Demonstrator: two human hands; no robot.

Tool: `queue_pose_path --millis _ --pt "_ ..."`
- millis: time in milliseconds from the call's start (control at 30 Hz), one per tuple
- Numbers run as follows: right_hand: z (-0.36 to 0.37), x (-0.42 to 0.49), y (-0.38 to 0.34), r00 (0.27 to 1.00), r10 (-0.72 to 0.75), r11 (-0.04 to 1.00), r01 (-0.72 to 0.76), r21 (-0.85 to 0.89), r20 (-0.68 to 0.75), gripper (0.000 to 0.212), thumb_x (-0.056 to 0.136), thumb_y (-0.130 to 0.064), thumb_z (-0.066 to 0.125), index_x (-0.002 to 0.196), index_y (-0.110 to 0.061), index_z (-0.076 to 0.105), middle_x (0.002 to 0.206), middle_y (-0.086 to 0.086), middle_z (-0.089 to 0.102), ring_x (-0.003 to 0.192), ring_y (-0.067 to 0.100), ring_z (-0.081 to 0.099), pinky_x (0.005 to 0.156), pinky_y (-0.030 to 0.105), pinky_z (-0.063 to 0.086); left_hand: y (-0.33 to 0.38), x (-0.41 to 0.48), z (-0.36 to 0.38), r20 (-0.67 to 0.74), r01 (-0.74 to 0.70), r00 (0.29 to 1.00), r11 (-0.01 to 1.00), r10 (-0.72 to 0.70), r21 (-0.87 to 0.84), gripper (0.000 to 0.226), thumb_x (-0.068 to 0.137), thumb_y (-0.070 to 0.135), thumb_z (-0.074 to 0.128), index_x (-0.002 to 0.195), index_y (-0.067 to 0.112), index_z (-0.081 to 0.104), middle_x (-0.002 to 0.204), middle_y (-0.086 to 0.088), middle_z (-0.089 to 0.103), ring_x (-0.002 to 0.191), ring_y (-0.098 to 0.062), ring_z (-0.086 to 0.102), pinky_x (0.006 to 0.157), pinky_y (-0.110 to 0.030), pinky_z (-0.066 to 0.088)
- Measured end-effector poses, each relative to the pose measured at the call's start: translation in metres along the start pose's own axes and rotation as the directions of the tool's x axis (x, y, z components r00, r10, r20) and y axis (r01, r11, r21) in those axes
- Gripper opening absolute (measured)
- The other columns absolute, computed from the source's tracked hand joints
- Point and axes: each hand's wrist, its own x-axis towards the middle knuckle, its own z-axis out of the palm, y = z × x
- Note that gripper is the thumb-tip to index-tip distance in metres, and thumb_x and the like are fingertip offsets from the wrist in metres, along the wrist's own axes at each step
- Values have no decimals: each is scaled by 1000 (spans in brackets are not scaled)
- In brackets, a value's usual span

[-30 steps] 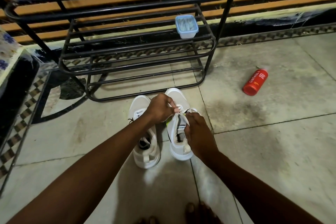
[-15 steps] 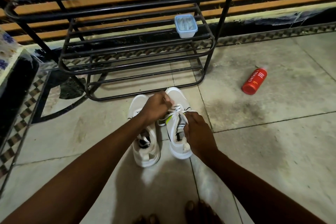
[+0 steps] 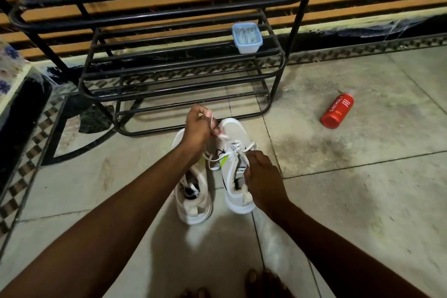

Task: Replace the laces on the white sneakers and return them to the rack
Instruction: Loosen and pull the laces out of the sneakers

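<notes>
Head view: the left hand (image 3: 197, 129) pinches a limp, light white lace (image 3: 222, 136), best held near its tip. The right hand (image 3: 262, 176) grips the soft-collared sneaker (image 3: 232, 167) on the floor tiles (image 3: 338, 201) before the rack (image 3: 169, 75).

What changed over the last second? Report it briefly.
The left hand moved up toward the rack, drawing the lace it pinches out of the right sneaker. The right hand kept its hold on that sneaker; the left sneaker, red bottle and blue container stayed put.
</notes>
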Motion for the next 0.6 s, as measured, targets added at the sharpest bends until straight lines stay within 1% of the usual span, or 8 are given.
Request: queue_pose_path --millis 100,200,267,367,400,467,533,600 --pt "0 -1 0 1000 4 1000 -4 0 -10 37 88 -21 52 122 -14 65 122 1 63 96 26 67 69 36 52 -2 -4 -9 278 -280 943 888 183 364 12 105 5 44 96 12 48 75 -4 52 62 -16 48 61 -31 40" --pt "1 0 2 1000 0 1000 0 10 -2 35 88 -13 64 123 -13 64 122 3 62 97 27 65 71 36 51 -11 3 -18 600 -592 789 428 132 683 9 96 26 67 97 18 64 98 2 57 93 -20 57 77 -31 43" --pt "3 0 3 1000 -12 1000 12 15 -4 36 89 -13 64 124 -13 63 123 4 61 101 27 64 72 37 51 -14 3 -16 697 -697 714 140 57 703 15 88 31 75 99 21 72 109 -1 54 102 -24 52 85 -36 46" --pt "4 1 4 1000 -17 1000 17 21 -2 37 90 -14 61 127 -12 62 127 4 60 104 28 63 74 40 52 -12 -4 -11 688 -699 703 -2 178 715 11 85 12 73 95 14 71 110 -7 55 99 -28 49 78 -42 48" --pt "3 1 4 1000 -20 1000 20 21 -7 37 90 -14 61 127 -12 61 127 5 60 105 28 63 74 41 52 -11 -5 -12 654 -687 711 55 259 725 13 83 5 70 93 12 68 106 -7 56 97 -30 50 75 -41 46" --pt "3 1 4 1000 -16 1000 17 24 -5 38 90 -14 60 128 -12 61 128 5 60 105 29 63 74 40 51 -10 -4 -16 492 -617 781 348 386 706 10 84 3 59 87 12 59 93 -6 61 89 -33 55 71 -39 42" --pt "1 1 3 1000 -17 999 17 35 -8 38 92 -14 60 129 -13 61 128 3 59 105 27 62 75 38 50 -9 -3 -23 315 -457 889 657 331 600 12 93 4 53 86 13 54 87 -4 69 88 -30 66 72 -41 49" --pt "0 0 2 1000 -17 999 17 51 -5 37 92 -14 59 129 -15 60 127 1 58 104 25 62 76 37 49 -12 -6 -29 203 -292 951 890 232 350 14 102 1 50 89 8 50 92 -7 77 90 -28 74 73 -41 57"
